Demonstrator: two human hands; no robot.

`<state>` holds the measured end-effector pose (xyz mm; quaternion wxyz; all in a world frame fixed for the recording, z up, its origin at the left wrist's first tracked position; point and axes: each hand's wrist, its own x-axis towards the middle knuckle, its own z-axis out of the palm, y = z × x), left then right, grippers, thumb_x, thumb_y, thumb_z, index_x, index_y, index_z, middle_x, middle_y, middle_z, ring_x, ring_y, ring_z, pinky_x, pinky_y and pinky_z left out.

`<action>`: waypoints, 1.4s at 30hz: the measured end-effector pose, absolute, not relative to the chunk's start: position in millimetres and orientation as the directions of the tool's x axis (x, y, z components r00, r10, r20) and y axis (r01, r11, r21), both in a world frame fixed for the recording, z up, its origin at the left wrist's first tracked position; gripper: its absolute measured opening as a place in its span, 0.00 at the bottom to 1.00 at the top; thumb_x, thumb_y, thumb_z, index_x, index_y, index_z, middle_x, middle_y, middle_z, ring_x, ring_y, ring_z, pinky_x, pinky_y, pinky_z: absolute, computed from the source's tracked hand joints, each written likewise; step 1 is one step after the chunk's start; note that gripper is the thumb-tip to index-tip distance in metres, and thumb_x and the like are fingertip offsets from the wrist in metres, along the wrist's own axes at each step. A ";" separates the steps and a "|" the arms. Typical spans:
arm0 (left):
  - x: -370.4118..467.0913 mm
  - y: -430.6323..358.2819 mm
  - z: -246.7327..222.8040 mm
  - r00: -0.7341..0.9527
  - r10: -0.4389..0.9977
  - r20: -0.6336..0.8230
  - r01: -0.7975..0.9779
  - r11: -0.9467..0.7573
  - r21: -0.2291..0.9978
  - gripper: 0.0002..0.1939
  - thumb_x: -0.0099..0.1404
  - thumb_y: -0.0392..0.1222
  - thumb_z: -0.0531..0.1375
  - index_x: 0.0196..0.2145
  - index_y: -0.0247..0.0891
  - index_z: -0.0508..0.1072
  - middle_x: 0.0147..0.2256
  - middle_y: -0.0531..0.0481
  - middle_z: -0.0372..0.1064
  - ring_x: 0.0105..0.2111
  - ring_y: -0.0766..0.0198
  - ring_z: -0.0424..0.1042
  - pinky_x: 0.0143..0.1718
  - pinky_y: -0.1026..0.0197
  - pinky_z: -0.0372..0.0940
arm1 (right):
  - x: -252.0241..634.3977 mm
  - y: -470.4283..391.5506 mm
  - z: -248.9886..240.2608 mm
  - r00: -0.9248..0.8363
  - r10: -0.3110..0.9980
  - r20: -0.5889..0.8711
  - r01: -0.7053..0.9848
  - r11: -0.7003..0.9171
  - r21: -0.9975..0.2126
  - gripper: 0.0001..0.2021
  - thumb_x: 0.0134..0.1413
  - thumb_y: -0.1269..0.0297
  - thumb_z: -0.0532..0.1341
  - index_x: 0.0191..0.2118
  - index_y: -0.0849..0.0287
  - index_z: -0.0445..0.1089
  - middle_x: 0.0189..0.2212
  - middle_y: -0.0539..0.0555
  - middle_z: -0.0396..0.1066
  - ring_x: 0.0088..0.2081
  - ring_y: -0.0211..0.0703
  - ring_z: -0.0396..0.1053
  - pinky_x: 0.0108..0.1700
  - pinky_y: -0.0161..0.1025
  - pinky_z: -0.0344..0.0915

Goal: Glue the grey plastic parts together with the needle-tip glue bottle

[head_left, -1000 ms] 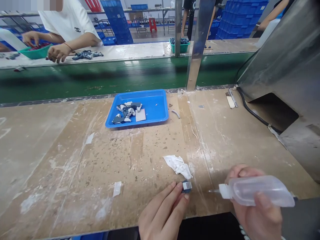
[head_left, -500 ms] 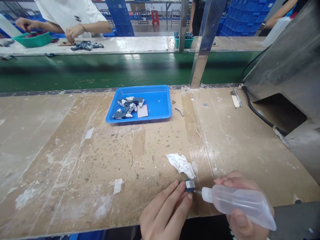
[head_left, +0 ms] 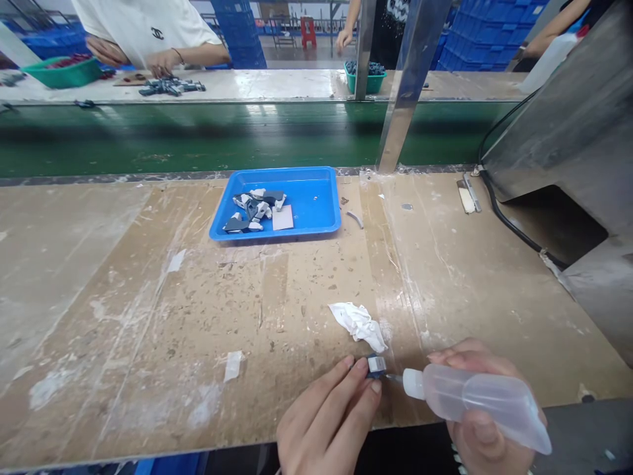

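Observation:
Near the table's front edge, my left hand (head_left: 329, 422) pinches a small dark blue and white plastic part (head_left: 376, 365) between fingertips and thumb, low at the tabletop. My right hand (head_left: 477, 396) is wrapped round a translucent squeeze bottle (head_left: 487, 399) with a white cap. The bottle lies almost level, and its thin nozzle points left at the part's lower right edge. Whether the tip touches the part is too small to tell. A crumpled white tissue (head_left: 359, 324) lies just behind the part.
A blue tray (head_left: 316, 227) with several grey and white parts and a pale square stands farther back. A green conveyor (head_left: 198, 138) runs behind the table. At right are a metal housing (head_left: 568, 145), a black cable and a utility knife (head_left: 471, 193). Co-workers stand across the conveyor.
The bottle and my right hand have shifted very slightly right. My left hand and the part stay put. Across the conveyor, a co-worker's hands have moved, and another person's arm has come up.

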<state>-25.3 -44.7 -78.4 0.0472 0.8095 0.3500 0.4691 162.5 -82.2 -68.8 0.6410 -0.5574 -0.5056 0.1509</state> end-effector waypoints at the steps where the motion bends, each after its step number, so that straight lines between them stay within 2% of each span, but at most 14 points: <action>1: -25.0 -44.7 -78.3 0.315 0.608 0.728 0.524 -0.751 0.401 0.14 0.74 0.29 0.55 0.44 0.37 0.81 0.44 0.45 0.82 0.52 0.58 0.79 0.49 0.60 0.78 | 162.6 -82.0 -69.3 0.447 0.758 0.474 0.364 0.330 -0.871 0.15 0.63 0.46 0.64 0.43 0.51 0.72 0.31 0.56 0.69 0.36 0.53 0.72 0.33 0.49 0.74; 5: -25.6 -44.5 -77.2 0.322 0.606 0.727 0.530 -0.752 0.392 0.16 0.75 0.29 0.54 0.44 0.38 0.82 0.45 0.45 0.82 0.53 0.59 0.79 0.50 0.61 0.77 | 161.5 -80.8 -68.9 0.458 0.762 0.457 0.307 0.347 -0.886 0.14 0.61 0.48 0.66 0.44 0.51 0.74 0.31 0.55 0.70 0.37 0.52 0.72 0.33 0.46 0.74; 8: -28.2 -44.2 -75.5 0.351 0.600 0.719 0.512 -0.766 0.389 0.15 0.75 0.29 0.54 0.45 0.36 0.82 0.45 0.44 0.82 0.54 0.58 0.78 0.51 0.60 0.77 | 162.3 -79.5 -65.5 0.577 0.695 0.429 0.223 0.371 -0.901 0.15 0.58 0.45 0.66 0.38 0.51 0.75 0.28 0.54 0.66 0.32 0.49 0.69 0.28 0.43 0.70; 11: -30.5 -44.9 -72.3 0.391 0.583 0.712 0.488 -0.787 0.377 0.14 0.75 0.31 0.55 0.46 0.35 0.82 0.46 0.44 0.82 0.55 0.56 0.78 0.50 0.59 0.78 | 167.9 -77.8 -61.5 0.712 0.655 0.254 0.017 0.345 -0.938 0.19 0.54 0.40 0.66 0.32 0.51 0.73 0.26 0.54 0.62 0.28 0.46 0.67 0.23 0.39 0.67; 14: -31.0 -47.5 -68.5 0.381 0.574 0.725 0.482 -0.792 0.374 0.12 0.72 0.28 0.58 0.40 0.35 0.82 0.42 0.46 0.83 0.49 0.58 0.81 0.49 0.62 0.78 | 173.7 -73.2 -58.0 0.762 0.647 0.043 -0.190 0.286 -0.939 0.20 0.48 0.41 0.68 0.29 0.54 0.72 0.27 0.53 0.63 0.26 0.42 0.66 0.19 0.34 0.64; 17: -30.7 -51.4 -64.9 0.371 0.600 0.709 0.452 -0.783 0.427 0.08 0.69 0.26 0.63 0.36 0.34 0.81 0.37 0.48 0.83 0.45 0.60 0.83 0.49 0.64 0.78 | 173.5 -66.0 -53.8 0.806 0.587 -0.076 -0.293 0.284 -0.913 0.21 0.40 0.43 0.70 0.27 0.57 0.72 0.26 0.51 0.64 0.25 0.39 0.67 0.20 0.31 0.64; 20: -29.3 -53.4 -60.0 0.432 0.633 0.642 0.424 -0.771 0.475 0.06 0.68 0.28 0.64 0.37 0.35 0.80 0.36 0.49 0.83 0.43 0.61 0.83 0.48 0.65 0.78 | 169.2 -60.4 -49.5 0.824 0.547 -0.149 -0.355 0.293 -0.888 0.22 0.32 0.44 0.73 0.25 0.59 0.73 0.25 0.50 0.65 0.26 0.37 0.68 0.23 0.30 0.67; 24: -25.4 -49.5 -49.7 0.460 0.643 0.612 0.468 -0.761 0.448 0.06 0.71 0.30 0.62 0.41 0.34 0.80 0.37 0.48 0.82 0.40 0.63 0.82 0.44 0.66 0.78 | 164.8 -59.5 -48.1 0.826 0.540 -0.159 -0.368 0.304 -0.879 0.22 0.30 0.45 0.75 0.24 0.59 0.74 0.25 0.51 0.66 0.26 0.38 0.68 0.22 0.31 0.65; 29: -25.6 -38.2 -33.8 0.626 0.613 0.481 0.500 -0.790 0.356 0.09 0.71 0.31 0.61 0.47 0.32 0.79 0.44 0.44 0.81 0.40 0.59 0.81 0.40 0.61 0.79 | 163.3 -63.8 -52.4 0.807 0.577 -0.129 -0.384 0.345 -0.857 0.20 0.33 0.47 0.75 0.26 0.58 0.74 0.27 0.51 0.66 0.28 0.38 0.69 0.24 0.30 0.68; 32: -25.6 -32.2 -26.3 0.663 0.589 0.461 0.503 -0.807 0.309 0.07 0.71 0.32 0.62 0.45 0.33 0.79 0.43 0.46 0.82 0.41 0.58 0.82 0.41 0.59 0.80 | 161.9 -65.9 -55.9 0.793 0.605 -0.071 -0.364 0.378 -0.851 0.17 0.40 0.49 0.73 0.28 0.58 0.75 0.28 0.50 0.66 0.29 0.38 0.70 0.26 0.30 0.70; 36: -23.1 -30.1 -21.6 0.727 0.512 0.458 0.512 -0.848 0.136 0.07 0.72 0.33 0.61 0.42 0.32 0.80 0.41 0.47 0.83 0.37 0.56 0.84 0.36 0.56 0.81 | 158.5 -67.7 -59.0 0.775 0.632 0.020 -0.304 0.400 -0.864 0.14 0.49 0.51 0.70 0.32 0.57 0.75 0.30 0.51 0.67 0.30 0.38 0.70 0.28 0.31 0.71; 42: -20.6 -36.9 -22.3 0.772 0.428 0.469 0.492 -0.870 -0.016 0.07 0.70 0.28 0.60 0.37 0.27 0.79 0.40 0.39 0.83 0.34 0.53 0.84 0.31 0.55 0.80 | 155.2 -67.3 -56.4 0.754 0.652 0.084 -0.225 0.376 -0.899 0.11 0.55 0.53 0.68 0.36 0.55 0.75 0.32 0.51 0.70 0.32 0.39 0.72 0.32 0.31 0.73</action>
